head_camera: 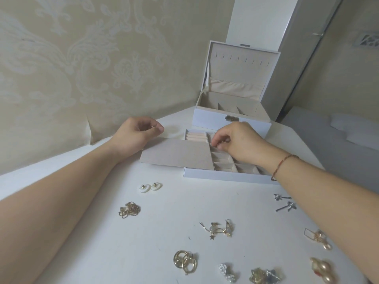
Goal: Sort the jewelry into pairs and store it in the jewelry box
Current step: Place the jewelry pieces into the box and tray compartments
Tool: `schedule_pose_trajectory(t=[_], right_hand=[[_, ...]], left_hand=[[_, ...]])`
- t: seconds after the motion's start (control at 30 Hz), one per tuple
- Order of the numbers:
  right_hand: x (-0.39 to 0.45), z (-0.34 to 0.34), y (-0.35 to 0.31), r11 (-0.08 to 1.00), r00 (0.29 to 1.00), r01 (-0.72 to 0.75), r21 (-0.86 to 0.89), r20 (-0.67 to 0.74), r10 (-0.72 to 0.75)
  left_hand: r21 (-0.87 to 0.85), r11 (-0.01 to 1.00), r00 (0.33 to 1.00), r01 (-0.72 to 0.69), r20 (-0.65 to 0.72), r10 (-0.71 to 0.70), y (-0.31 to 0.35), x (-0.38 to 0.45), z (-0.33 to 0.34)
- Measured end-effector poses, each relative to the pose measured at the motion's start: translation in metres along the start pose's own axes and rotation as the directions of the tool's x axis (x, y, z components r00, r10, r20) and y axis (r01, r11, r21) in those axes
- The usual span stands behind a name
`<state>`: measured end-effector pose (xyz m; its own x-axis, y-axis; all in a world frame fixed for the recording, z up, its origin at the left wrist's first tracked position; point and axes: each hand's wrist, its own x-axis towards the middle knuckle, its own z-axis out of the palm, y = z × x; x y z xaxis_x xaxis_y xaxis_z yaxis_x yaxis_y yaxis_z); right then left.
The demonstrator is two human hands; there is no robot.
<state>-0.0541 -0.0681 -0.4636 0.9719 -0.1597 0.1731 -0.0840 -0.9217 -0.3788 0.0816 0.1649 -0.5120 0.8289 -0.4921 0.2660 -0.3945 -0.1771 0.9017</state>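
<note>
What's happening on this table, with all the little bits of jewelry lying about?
A person is sorting jewelry into a box. The right hand pinches a small gold piece over the divided tray, beside its beige earring card. The left hand rests curled at the card's far corner; what it holds, if anything, is unclear. The open jewelry box stands behind. Already paired on the table: white studs, gold hoops and silver drops.
</note>
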Motion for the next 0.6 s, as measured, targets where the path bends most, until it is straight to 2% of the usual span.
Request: schedule_pose_trajectory(t=[0.43,0.53,0.6], right_hand=[[-0.003,-0.004,0.004,0.994,1.000,-0.006,0.113,0.003,0.006],[-0.006,-0.006,-0.003,0.987,0.994,0.028,0.156,-0.105,-0.012],[-0.014,-0.007,-0.018,0.980,0.976,0.125,0.157,-0.199,-0.093]], left_hand=[[0.024,1.000,1.000,-0.013,-0.005,0.013,-0.001,0.001,0.000],[0.046,0.999,1.000,-0.011,-0.009,0.012,0.000,0.001,-0.001],[0.067,0.998,1.000,-0.007,-0.013,0.008,0.000,0.001,0.000]])
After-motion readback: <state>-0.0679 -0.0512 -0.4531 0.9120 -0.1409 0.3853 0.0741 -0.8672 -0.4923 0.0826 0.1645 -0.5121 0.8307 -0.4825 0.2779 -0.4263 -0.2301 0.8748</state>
